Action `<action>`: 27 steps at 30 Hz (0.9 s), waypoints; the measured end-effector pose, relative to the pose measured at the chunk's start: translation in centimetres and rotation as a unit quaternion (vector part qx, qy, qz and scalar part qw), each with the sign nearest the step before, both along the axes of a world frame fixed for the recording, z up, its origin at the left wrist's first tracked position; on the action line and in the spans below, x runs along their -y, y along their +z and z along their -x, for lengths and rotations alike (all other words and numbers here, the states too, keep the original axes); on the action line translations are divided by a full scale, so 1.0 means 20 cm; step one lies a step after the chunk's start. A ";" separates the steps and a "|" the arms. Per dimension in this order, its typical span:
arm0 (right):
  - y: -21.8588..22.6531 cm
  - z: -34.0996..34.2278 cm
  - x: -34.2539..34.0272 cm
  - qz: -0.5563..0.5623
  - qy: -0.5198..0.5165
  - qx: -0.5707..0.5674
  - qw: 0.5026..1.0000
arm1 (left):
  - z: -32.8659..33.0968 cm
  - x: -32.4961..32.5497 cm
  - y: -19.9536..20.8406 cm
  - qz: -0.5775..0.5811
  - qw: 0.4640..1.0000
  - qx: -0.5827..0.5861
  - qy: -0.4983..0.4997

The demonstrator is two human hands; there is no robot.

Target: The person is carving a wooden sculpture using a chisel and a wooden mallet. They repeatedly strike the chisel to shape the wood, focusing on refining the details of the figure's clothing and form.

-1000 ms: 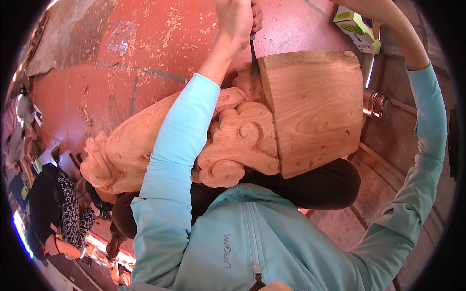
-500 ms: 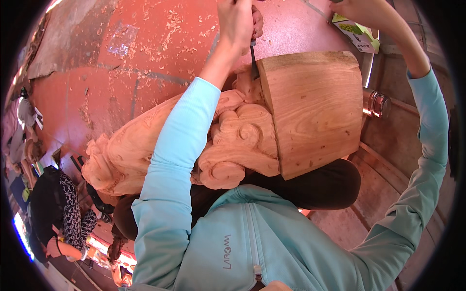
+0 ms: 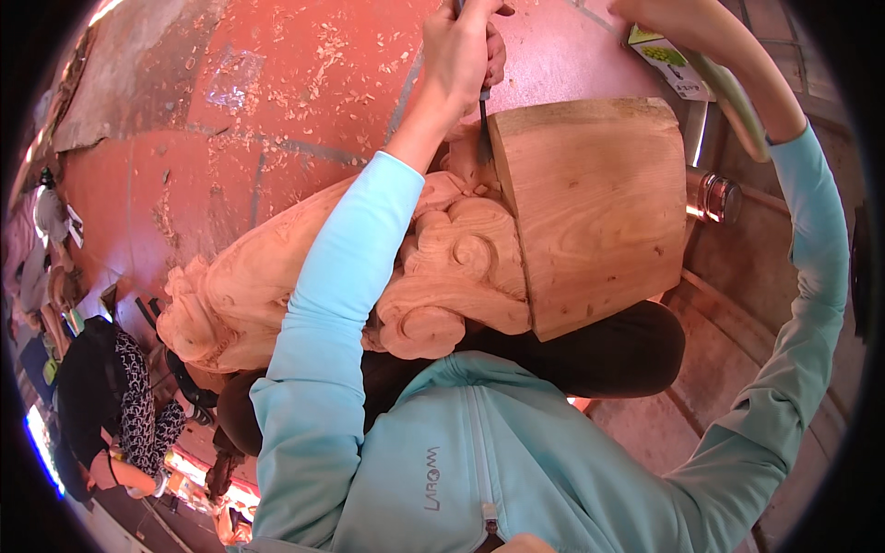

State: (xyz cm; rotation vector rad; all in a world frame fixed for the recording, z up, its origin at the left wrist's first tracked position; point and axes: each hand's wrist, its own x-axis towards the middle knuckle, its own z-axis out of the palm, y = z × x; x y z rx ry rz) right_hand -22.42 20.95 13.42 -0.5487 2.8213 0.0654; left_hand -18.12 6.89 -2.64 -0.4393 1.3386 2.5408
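Note:
My left hand (image 3: 461,63) is closed around the upright handle of a chisel (image 3: 484,132). The blade points down at the far side of a carved wooden piece (image 3: 458,263), beside its smooth block-shaped end (image 3: 599,212). Scrolls and curls cover the rest of the carving, which lies across my lap. At the top right my right hand (image 3: 650,13) is closed, partly cut off by the picture's edge. A pale rounded wooden stick (image 3: 736,109) sticks out from it along my forearm; its other end is out of sight.
Wood shavings (image 3: 327,55) litter the red tiled floor (image 3: 304,101). A small green and white box (image 3: 668,63) and a metal flask (image 3: 714,196) stand right of the block. Another person (image 3: 101,396) in dark clothing is at the far left.
My right hand has shifted slightly left and up, and the pale stick has come into view beside my forearm. My left hand and the chisel have moved slightly down and right.

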 end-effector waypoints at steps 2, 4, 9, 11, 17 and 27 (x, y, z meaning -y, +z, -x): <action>0.03 -0.01 0.00 -0.023 0.048 0.058 0.997 | -0.03 0.01 0.02 -0.015 1.000 0.021 -0.009; -0.01 0.01 -0.07 0.015 0.082 0.029 0.996 | 0.01 0.04 -0.02 -0.011 1.000 -0.008 0.007; -0.11 0.08 -0.20 0.163 0.070 -0.109 0.978 | 0.06 0.04 -0.02 0.005 0.999 -0.020 0.040; -0.05 0.05 -0.12 0.148 0.023 -0.083 0.985 | 0.05 0.05 -0.02 -0.003 0.998 -0.034 0.043; -0.03 0.08 -0.08 0.027 0.157 0.004 0.987 | 0.02 0.05 0.00 0.039 0.997 -0.056 0.043; -0.02 0.08 -0.10 -0.004 0.092 0.015 0.996 | -0.04 0.00 0.04 0.046 0.999 -0.017 -0.007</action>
